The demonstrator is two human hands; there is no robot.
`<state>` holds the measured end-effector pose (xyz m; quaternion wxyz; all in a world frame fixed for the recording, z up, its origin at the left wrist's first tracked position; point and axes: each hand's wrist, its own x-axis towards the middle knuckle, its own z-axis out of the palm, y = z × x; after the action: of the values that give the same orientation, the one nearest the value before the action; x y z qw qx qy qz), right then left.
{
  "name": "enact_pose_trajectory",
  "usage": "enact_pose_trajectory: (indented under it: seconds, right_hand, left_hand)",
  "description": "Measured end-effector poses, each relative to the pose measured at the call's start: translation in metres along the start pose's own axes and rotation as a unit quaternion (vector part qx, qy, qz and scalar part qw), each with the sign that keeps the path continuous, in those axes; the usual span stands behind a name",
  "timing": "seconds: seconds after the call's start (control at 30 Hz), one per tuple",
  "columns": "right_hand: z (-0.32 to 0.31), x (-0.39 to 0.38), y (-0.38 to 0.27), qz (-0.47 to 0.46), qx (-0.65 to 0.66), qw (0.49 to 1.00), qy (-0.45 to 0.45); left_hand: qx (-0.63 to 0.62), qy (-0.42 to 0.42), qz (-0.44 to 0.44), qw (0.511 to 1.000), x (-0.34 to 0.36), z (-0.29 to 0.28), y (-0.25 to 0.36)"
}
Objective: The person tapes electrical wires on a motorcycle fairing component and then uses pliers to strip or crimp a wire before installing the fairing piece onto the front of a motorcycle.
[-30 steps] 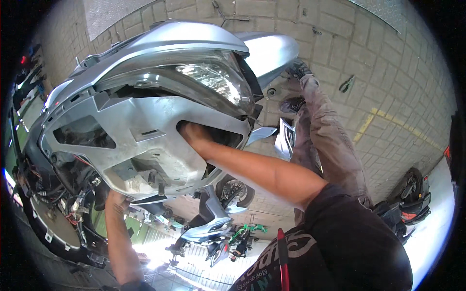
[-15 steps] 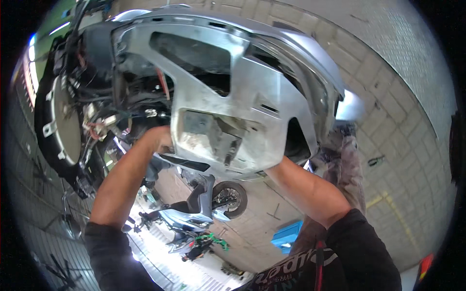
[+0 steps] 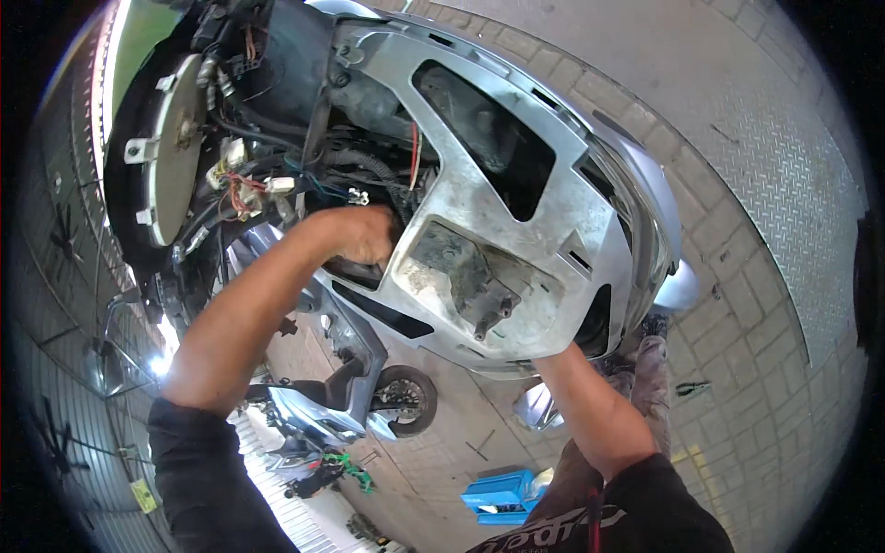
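A large silver-grey motorcycle body panel (image 3: pixel 479 198) with several cut-outs and a dirty recessed pocket lies in front of me. At its left edge, my left hand (image 3: pixel 364 240) reaches into the gap beside the recess. Its knuckles are bent and the fingers curl downward; what they grip is hidden. My right hand (image 3: pixel 560 362) goes under the panel's near edge at the right, with only the wrist area showing and the fingers out of sight. Cables and pale connectors (image 3: pixel 277 184) run close to the left hand, beside a round instrument unit (image 3: pixel 175 152).
Behind my arms stands a blue-grey motorcycle (image 3: pixel 318 401) on the floor. A blue toolbox (image 3: pixel 498 493) lies near my legs. Pliers (image 3: pixel 691 389) are on the paving at right. A mirror (image 3: pixel 103 367) sticks out at left, and a metal tread plate (image 3: pixel 784 203) lies at far right.
My view has shifted, so the panel appears lower and further right. My left hand shows more fully, with bent knuckles in the gap. The right hand stays under the near edge.
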<state>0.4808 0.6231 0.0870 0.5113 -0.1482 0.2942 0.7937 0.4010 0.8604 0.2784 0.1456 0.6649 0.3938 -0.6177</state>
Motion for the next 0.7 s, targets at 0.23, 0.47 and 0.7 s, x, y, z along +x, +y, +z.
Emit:
enact_pose_trajectory:
  seconds: [0.23,0.47,0.7]
  right_hand:
    - [-0.008,-0.018,0.005,-0.002,-0.001,1.0,0.019]
    - [-0.02,-0.056,-0.001,-0.117,-0.17,0.964,0.168]
    - [0.093,-0.157,0.021,-0.413,-0.59,0.693,-0.038]
  left_hand:
    - [0.069,0.21,0.009,0.975,-0.066,0.006,0.019]
    - [-0.004,0.387,-0.043,0.921,-0.084,0.052,0.029]
    - [-0.096,0.467,-0.051,0.878,-0.095,0.084,0.002]
